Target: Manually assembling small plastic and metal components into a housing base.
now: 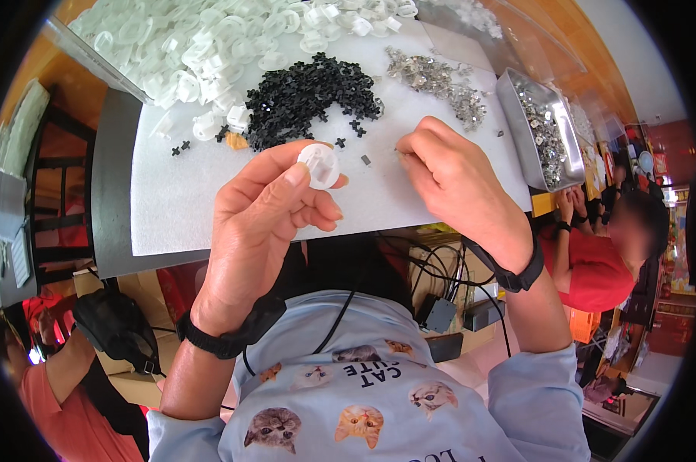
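Note:
My left hand (259,196) pinches a round white plastic part (318,165) between thumb and fingers, its moulded face turned up. To the right of it, above the white sheet, my right hand (448,169) is closed with thumb and fingertips together. Whatever those fingertips hold, if anything, is too small to make out. Between the hands a small grey metal piece (365,160) lies on the sheet. Just beyond my left hand spreads a heap of small black cross-shaped parts (302,96). Farther right is a scatter of small silvery metal pieces (440,81).
A large pile of white plastic parts (186,46) covers the far left. On the right stands a metal tray (508,96) of metal pieces. The white foam sheet (178,208) covers the tabletop. Black cables (440,269) hang below its edge. Other people sit at both sides.

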Tool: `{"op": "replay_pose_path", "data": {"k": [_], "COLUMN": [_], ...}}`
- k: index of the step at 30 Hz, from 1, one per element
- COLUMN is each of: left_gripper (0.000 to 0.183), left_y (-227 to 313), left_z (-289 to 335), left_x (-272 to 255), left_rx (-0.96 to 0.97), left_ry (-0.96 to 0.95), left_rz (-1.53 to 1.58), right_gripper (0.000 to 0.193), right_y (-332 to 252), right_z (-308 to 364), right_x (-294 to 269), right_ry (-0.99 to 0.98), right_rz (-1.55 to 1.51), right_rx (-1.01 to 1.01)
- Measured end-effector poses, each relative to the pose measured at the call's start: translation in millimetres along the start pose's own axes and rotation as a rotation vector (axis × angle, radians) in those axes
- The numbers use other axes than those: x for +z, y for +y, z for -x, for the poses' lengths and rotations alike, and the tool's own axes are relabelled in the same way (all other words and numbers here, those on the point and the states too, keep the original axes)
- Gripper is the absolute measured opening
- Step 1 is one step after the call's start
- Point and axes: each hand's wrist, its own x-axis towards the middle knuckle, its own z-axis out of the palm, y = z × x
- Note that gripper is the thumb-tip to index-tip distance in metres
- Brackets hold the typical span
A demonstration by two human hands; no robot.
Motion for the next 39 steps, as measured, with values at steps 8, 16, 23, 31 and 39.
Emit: {"op": "replay_pose_path", "data": {"k": [8, 16, 23, 31, 39], "left_gripper": [0.031, 0.031, 0.03, 0.029, 0.029], "left_y": [0.3, -0.2, 2.2, 2.0, 3.3], "left_z": [0.4, 0.2, 0.8, 2.0, 2.0], "left_x": [-0.1, 0.9, 0.3, -1.3, 1.9], "left_rx": [0.007, 0.018, -0.015, -0.021, -0.04], "left_ry": [-0.001, 0.001, -0.012, 0.013, 0.06], "left_rz": [-0.01, 0.001, 0.052, 0.046, 0.024], "right_gripper": [0.005, 0.004, 0.01, 0.016, 0.019], "right_y": [-8.4, -5.4, -41.6, -47.8, -46.8], "right_z": [8.3, 3.9, -9.7, -19.9, -13.2], "right_x": [-4.8, 3.6, -0.3, 25.5, 27.0], "right_ry": [-0.013, 0.018, 0.144, 0.25, 0.264], "right_rz": [0.09, 0.074, -0.578, -0.532, -0.438], "right_rx": [0.004, 0.097, 0.032, -0.25, -0.282]}}
